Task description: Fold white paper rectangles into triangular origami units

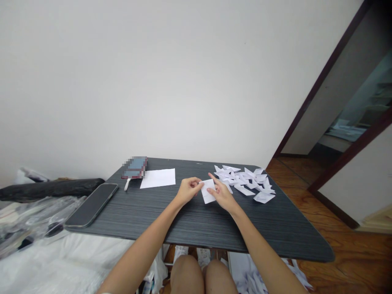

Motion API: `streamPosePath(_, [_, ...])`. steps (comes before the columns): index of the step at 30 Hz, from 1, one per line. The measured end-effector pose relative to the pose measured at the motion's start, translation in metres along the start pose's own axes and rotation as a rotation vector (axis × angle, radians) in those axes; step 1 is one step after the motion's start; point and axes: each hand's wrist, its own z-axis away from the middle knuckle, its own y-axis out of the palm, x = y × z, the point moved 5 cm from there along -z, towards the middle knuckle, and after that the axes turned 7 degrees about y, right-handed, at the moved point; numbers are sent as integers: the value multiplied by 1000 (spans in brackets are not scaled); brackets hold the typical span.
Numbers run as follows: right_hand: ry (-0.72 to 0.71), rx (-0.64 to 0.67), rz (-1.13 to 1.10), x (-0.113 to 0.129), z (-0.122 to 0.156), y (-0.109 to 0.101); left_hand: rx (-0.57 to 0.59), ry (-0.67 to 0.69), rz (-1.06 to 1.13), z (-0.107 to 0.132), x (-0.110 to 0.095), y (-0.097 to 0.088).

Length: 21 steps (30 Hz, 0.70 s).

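A small white paper piece (208, 191) lies on the dark striped table (171, 216), held between both hands. My left hand (187, 190) pinches its left upper corner with curled fingers. My right hand (221, 193) rests on its right side, index finger stretched up along the edge and thumb pressing the sheet. Just to the right lies a pile of several folded white paper shapes (245, 183). A flat white sheet (158, 178) lies to the left of my hands.
A dark phone (92, 204) lies at the table's left edge, with a blurred small book (135, 167) and a white pen (126, 184) behind it. Clear plastic bags (30, 222) sit left of the table. More paper lies on the wooden floor (352, 249) beneath.
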Motion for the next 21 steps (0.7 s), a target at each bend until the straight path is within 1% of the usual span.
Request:
streamPosePath(2, [-81, -94, 196, 2, 1, -4, 31, -6, 9, -1, 0, 0])
streamPosePath(5, [-252, -247, 557, 13, 6, -9, 82, -57, 100, -1, 2, 3])
streamPosePath(7, [-369, -296, 690, 21, 10, -9, 99, -84, 179, -1, 2, 5])
streamPosePath(9, [-450, -314, 721, 26, 13, -8, 91, -81, 244, -2, 1, 6])
streamPosePath(11, [-476, -343, 724, 27, 14, -8, 60, -64, 286, -2, 0, 6])
streamPosePath(13, [-473, -391, 734, 28, 15, -7, 23, -45, 286, -2, -1, 4])
streamPosePath(17, [-475, -467, 711, 33, 17, -8, -43, -3, 213, -3, 0, -2])
streamPosePath(19, [-455, -495, 674, 34, 16, -11, -42, 16, 187, -2, 0, -2])
streamPosePath(21, [-408, -514, 621, 33, 13, -16, -13, 34, 154, -2, -2, -2])
